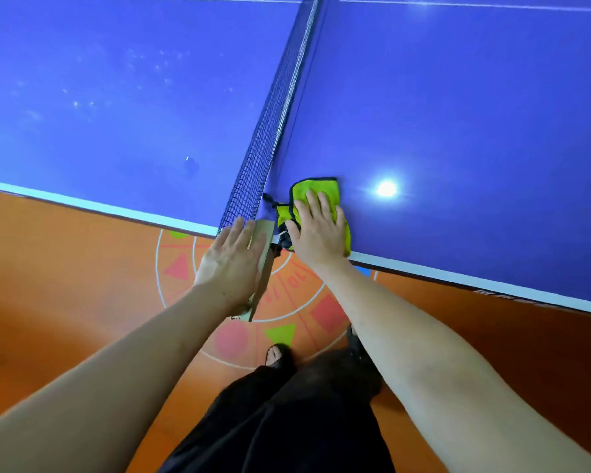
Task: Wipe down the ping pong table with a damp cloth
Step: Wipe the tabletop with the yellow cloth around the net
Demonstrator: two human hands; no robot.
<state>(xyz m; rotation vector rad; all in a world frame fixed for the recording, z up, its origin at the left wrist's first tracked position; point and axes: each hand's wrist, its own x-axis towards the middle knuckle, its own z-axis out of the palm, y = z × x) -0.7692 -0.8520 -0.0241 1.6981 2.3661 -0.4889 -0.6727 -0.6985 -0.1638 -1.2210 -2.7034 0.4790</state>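
right hand (pixel 318 230): flat on the green cloth (pixel 316 192), fingers straight; it should press evenly, wiping along the net (pixel 270 131).
left hand (pixel 231 261): flat on the net post (pixel 265 254), gripping nothing.

Right hand (pixel 318 230) flat on green cloth (pixel 316 190), blue table (pixel 458 131).

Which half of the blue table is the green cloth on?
The half right of the net: the right hand presses the green cloth flat there, by the near edge. The left half carries only pale specks, no cloth.
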